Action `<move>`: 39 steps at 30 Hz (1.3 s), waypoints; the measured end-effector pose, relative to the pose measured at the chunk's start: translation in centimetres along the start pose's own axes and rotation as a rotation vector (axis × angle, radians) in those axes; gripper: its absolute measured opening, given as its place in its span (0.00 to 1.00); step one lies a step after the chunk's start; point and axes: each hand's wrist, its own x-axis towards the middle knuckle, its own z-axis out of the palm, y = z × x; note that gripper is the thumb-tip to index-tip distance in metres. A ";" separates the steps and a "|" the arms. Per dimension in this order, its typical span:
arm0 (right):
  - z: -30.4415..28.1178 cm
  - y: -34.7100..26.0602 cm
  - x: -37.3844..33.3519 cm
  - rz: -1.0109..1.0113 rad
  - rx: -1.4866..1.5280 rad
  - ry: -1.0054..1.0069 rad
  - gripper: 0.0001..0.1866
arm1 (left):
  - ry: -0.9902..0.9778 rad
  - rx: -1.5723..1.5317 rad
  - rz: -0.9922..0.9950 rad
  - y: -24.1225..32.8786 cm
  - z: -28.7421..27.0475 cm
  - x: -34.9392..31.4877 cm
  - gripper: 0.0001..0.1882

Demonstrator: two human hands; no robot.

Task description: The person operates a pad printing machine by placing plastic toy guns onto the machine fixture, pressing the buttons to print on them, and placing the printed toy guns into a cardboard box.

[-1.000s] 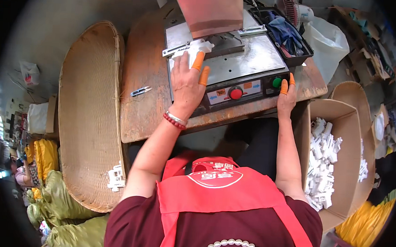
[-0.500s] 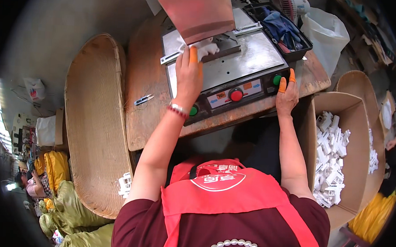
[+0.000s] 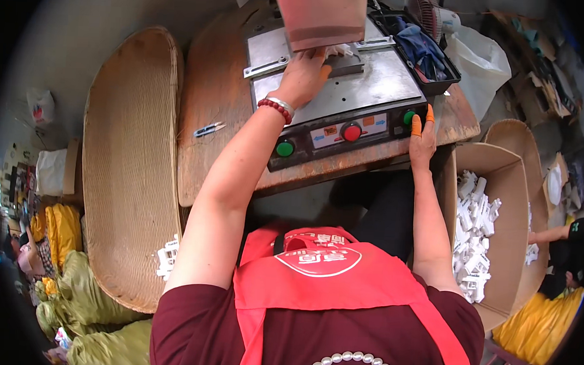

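My left hand (image 3: 302,79) reaches under the pinkish metal head (image 3: 324,15) of a bench press machine. Its fingertips are partly hidden there, at a white plastic part (image 3: 340,51) lying against a metal block (image 3: 346,69) on the steel plate (image 3: 376,81). One orange finger cot shows beside the block. My right hand (image 3: 423,144) rests at the machine's front right corner, fingers apart, with orange cots on thumb and a finger beside a green button (image 3: 409,117). A red button (image 3: 351,131) and another green button (image 3: 284,148) sit on the front panel.
Left of the wooden table (image 3: 197,167) stands a long woven basket (image 3: 131,161) with a few white parts. Small thread snips (image 3: 209,129) lie on the table. To my right is a cardboard box (image 3: 498,160) of white parts. A black tray (image 3: 442,86) holds blue cloth.
My left hand has moved farther in and to the right, bringing the white part under the head toward the metal block. My right hand stays at the green button. The view has shifted slightly.
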 end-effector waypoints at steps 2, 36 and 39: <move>0.0 0.1 0.5 0.005 0.057 -0.066 0.29 | -0.110 -0.045 -0.072 0.2 -1.8 -1.1 0.30; 3.4 -4.6 7.4 -0.571 0.061 -0.077 0.17 | -0.206 0.102 -1.402 -11.5 -20.6 -59.6 0.24; 6.8 -6.6 9.1 -0.627 0.024 -0.113 0.17 | 0.086 -0.097 -1.400 -15.2 -22.8 -58.2 0.24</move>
